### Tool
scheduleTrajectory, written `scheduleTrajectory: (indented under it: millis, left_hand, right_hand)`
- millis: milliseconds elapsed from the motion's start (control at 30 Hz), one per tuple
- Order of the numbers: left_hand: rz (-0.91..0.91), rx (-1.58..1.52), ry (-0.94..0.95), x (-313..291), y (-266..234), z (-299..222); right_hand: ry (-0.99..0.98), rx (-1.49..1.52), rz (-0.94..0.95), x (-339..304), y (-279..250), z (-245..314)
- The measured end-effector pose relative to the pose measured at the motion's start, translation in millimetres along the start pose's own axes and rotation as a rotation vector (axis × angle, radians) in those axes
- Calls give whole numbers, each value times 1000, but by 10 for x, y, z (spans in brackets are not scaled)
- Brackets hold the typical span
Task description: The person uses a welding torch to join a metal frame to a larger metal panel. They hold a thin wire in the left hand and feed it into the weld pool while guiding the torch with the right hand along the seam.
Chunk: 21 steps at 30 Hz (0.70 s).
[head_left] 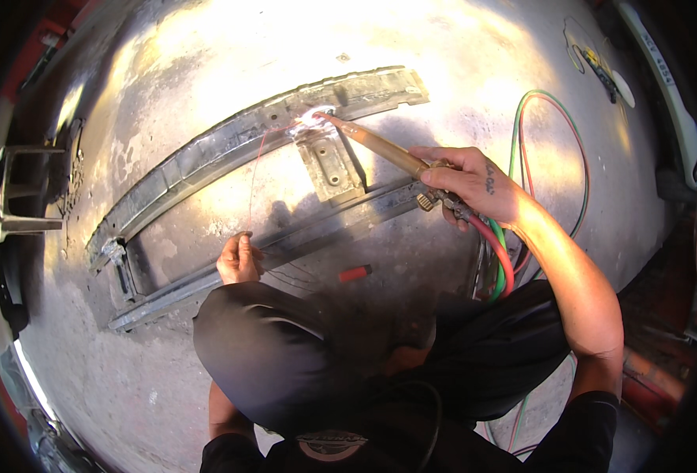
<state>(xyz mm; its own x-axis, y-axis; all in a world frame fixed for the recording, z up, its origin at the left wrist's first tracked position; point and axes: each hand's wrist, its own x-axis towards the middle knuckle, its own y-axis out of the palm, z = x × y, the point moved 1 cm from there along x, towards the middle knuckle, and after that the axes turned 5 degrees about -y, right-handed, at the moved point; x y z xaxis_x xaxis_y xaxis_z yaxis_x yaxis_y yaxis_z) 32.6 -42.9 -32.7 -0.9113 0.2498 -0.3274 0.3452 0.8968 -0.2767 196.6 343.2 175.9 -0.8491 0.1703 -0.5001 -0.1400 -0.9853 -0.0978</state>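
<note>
"Where's our torch (380, 147)?"
"Our right hand (466, 183) is wrapped around it, and it points at the glow (315, 118) on our metal frame (183, 173)."
"And our left hand (239, 258)?"
"It pinches our thin wire (253, 189)."

Brassy metal torch (384, 147), scuffed metal frame (198, 164)

Floor: we see stained grey concrete (88, 347) | left to centre: metal framework (348, 177) | just below centre: small red-and-black object (355, 273) | right: looped red and green hoses (515, 130) | upper right: yellow-and-black tool (598, 72)
</note>
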Motion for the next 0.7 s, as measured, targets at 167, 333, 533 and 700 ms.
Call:
scheduleTrajectory:
  millis: [167, 333, 533, 700]
  left_hand:
    - [13, 44, 0, 15, 6, -34]
    - [16, 26, 9, 38, 11, 14]
    - [14, 42, 10, 37, 13, 5]
    - [16, 36, 20, 43, 23, -1]
  right_hand:
    - [-1, 17, 6, -1, -12, -6]
    - [3, 6, 5, -6, -9, 0]
    - [5, -5, 2, -14, -1, 24]
    - [12, -5, 0, -13, -2, 14]
